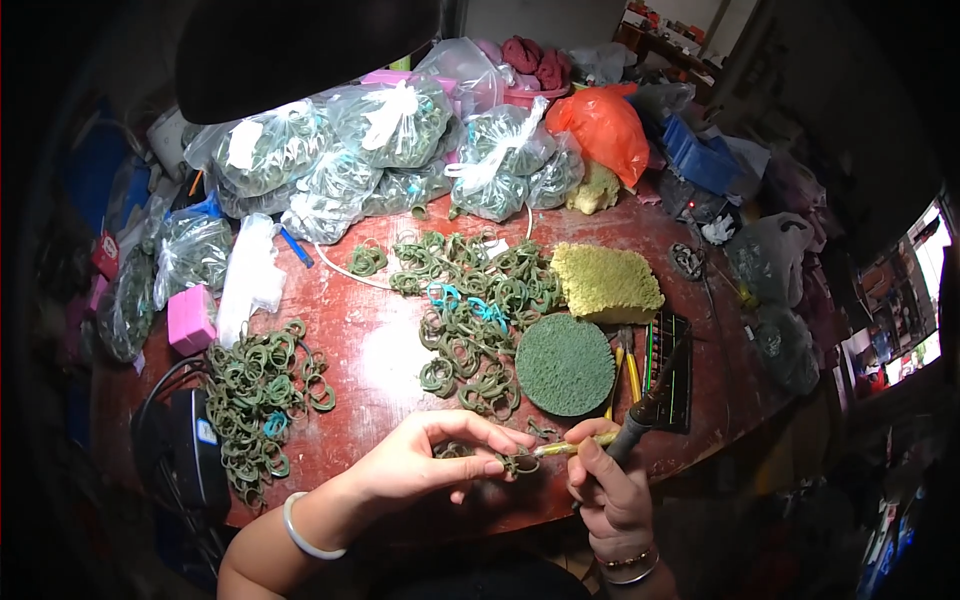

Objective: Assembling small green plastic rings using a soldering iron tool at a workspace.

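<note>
A dark lampshade point(300, 55) hides some of the crinkled clear bags point(405, 125); a ragged yellow sponge point(607, 280) and pitted round green block point(565, 365) crowd the curly rings point(465, 275) on the glossy red table point(340, 300). Nearer the worker, the left hand point(425, 460) pinches a thin green piece point(520, 463); the right hand point(612, 490) grips a yellow tool point(552, 449) and a dark-handled one point(628, 440), the yellow tip just beside that piece.
</note>
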